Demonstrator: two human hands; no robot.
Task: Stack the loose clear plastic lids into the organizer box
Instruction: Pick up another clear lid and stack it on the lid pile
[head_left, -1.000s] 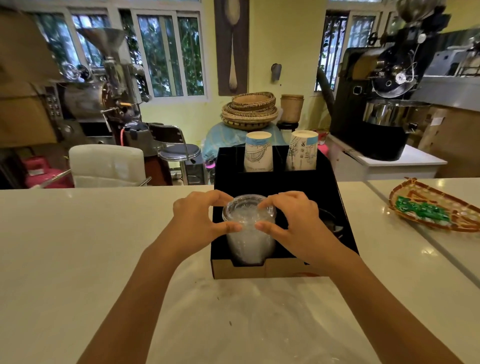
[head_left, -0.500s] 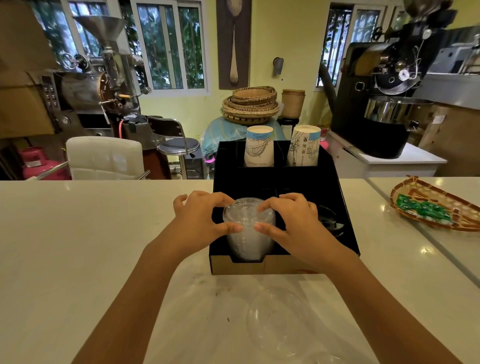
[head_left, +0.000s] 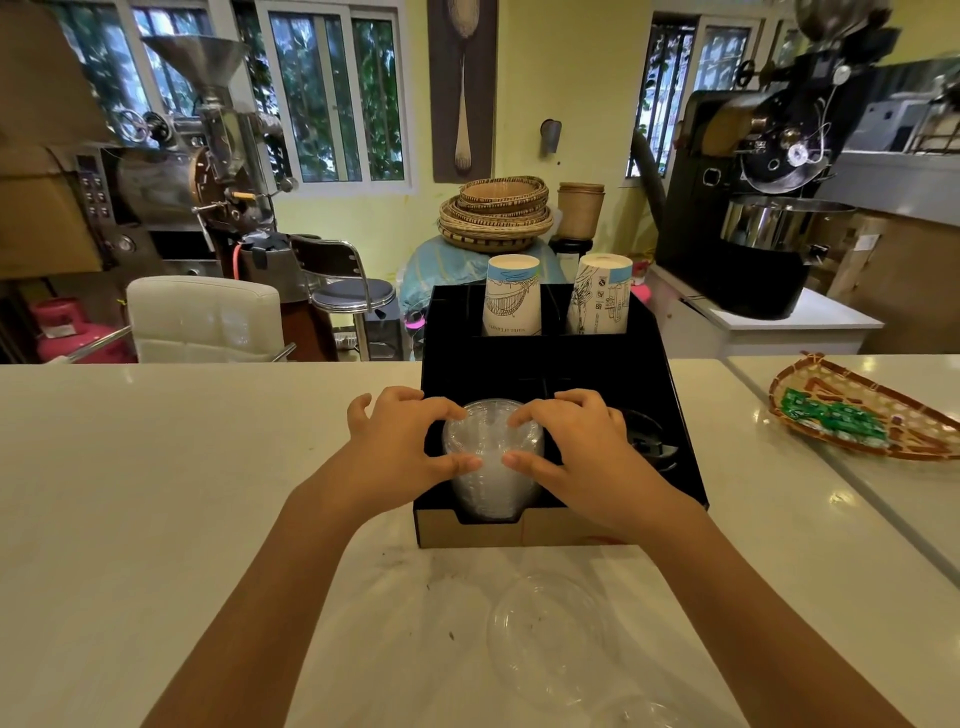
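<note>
bare forearms and hands (head_left: 405, 447), unsleeved

Single head-worn view, forward and down, close over the white counter (head_left: 156, 493).

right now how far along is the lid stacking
Mostly done, it looks: a tall stack of clear lids already sits in the front left slot of the organizer box. In hand: the left hand and right hand clasp that stack from both sides, seating it. Left: at least one loose clear lid lies on the counter in front of the box.
</note>
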